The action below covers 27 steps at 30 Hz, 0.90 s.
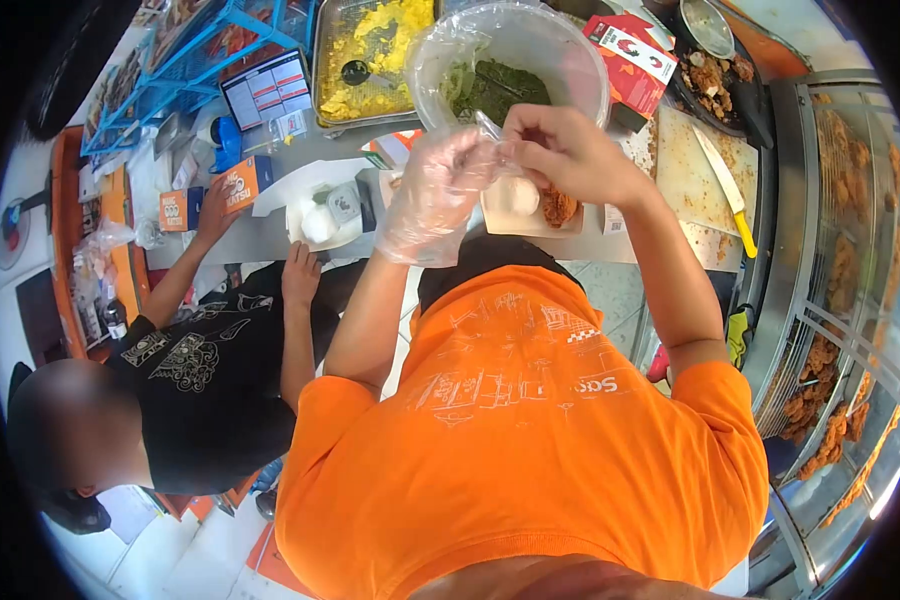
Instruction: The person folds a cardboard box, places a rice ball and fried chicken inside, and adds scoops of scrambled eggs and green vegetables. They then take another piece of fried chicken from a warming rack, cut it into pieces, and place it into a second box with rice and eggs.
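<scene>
My left hand (pixel 440 180) wears a clear plastic glove and is raised in front of my chest, its fingers closed together. My right hand (pixel 560 145) is bare and pinches a bit of clear plastic (pixel 487 128) beside the left fingertips. Below both hands is a paper box (pixel 540 226) holding a white ball of rice (pixel 517 196) and a piece of fried chicken (pixel 560 207). Just beyond the hands stands a clear tub (pixel 588 62) with dark green leaves (pixel 500 92) in it.
A co-worker (pixel 210 370) in black stands at left, touching an orange box (pixel 248 184). Near them are an open box (pixel 320 222) and a tablet (pixel 267 88). A tray (pixel 320 75) holds yellow food. A yellow-handled knife (pixel 725 185) lies right, beside a glass cabinet (pixel 800 270).
</scene>
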Each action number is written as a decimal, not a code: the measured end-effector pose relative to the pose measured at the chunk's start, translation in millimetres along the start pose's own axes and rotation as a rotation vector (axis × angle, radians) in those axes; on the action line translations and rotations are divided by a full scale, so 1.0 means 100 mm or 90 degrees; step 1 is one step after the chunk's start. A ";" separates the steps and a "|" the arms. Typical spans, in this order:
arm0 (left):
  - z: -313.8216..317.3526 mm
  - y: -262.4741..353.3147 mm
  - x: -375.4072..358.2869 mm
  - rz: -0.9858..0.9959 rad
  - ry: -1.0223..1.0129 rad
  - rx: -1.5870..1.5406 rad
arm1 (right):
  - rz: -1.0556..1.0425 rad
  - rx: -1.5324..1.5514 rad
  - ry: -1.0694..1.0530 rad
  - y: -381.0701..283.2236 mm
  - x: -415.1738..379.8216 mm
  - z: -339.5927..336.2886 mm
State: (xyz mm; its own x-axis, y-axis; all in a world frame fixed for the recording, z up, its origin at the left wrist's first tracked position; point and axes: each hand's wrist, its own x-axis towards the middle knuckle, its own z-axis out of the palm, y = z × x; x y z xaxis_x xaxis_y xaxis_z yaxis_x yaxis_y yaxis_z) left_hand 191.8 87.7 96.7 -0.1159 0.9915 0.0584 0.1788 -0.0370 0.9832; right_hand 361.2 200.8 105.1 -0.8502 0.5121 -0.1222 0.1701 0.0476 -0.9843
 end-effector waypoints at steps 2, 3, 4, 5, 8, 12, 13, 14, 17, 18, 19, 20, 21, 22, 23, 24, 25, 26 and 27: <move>-0.02 0.01 0.02 0.047 0.001 0.132 | -0.073 -0.206 0.064 0.05 0.05 0.12; -0.02 0.02 0.02 0.019 0.033 0.173 | -0.143 -0.413 0.129 0.07 0.08 0.18; 0.00 0.02 0.04 -0.008 0.065 0.213 | -0.142 -0.413 0.130 0.12 0.14 0.22; 0.05 0.03 0.07 0.065 0.155 0.262 | -0.137 -0.434 0.250 0.18 0.21 0.25; -0.03 0.03 0.15 0.027 0.168 0.284 | -0.125 -0.399 0.380 0.17 0.35 0.26; -0.21 -0.12 0.23 0.118 0.207 0.352 | -0.089 0.072 0.385 0.17 0.47 0.20; -0.24 -0.23 0.26 0.034 0.224 0.057 | -0.099 0.102 0.313 0.19 0.45 0.09; -0.26 -0.31 0.29 -0.057 0.233 -0.239 | -0.093 0.102 0.315 0.19 0.45 0.02; -0.33 -0.42 0.40 -0.058 0.182 -0.435 | -0.001 -0.036 0.225 0.04 0.51 -0.17; -0.34 -0.43 0.45 -0.057 0.176 -0.454 | 0.006 -0.037 0.226 0.02 0.56 -0.22; -0.35 -0.41 0.50 -0.055 0.170 -0.474 | 0.004 -0.098 0.238 0.02 0.62 -0.28; -0.36 -0.38 0.59 0.101 0.291 -0.148 | 0.002 -0.158 0.249 0.01 0.67 -0.32; -0.37 -0.31 0.68 0.255 0.393 0.188 | 0.006 -0.232 0.213 -0.01 0.72 -0.37; -0.38 -0.23 0.77 0.257 0.389 0.186 | 0.008 -0.233 0.217 -0.09 0.77 -0.41; -0.38 -0.16 0.81 0.262 0.275 0.326 | 0.012 -0.332 0.131 -0.19 0.83 -0.40; -0.35 -0.18 0.83 0.238 0.188 0.358 | 0.020 -0.425 0.039 -0.29 0.87 -0.37; -0.33 -0.21 0.85 0.216 0.101 0.387 | -0.010 -0.488 0.003 -0.38 0.92 -0.34; -0.31 -0.27 0.87 0.212 0.099 0.385 | -0.005 -0.486 0.001 -0.27 0.97 -0.37; -0.31 -0.33 0.91 0.139 0.112 0.376 | -0.038 -0.269 -0.035 -0.08 1.06 -0.43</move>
State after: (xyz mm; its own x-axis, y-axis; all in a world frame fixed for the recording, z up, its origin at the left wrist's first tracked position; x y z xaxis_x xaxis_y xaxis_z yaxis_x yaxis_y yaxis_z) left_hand 145.4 175.7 75.1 -0.1660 0.9318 0.3228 0.7169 -0.1107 0.6883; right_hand 290.9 291.4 105.5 -0.8879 0.4523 -0.0844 0.2993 0.4284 -0.8526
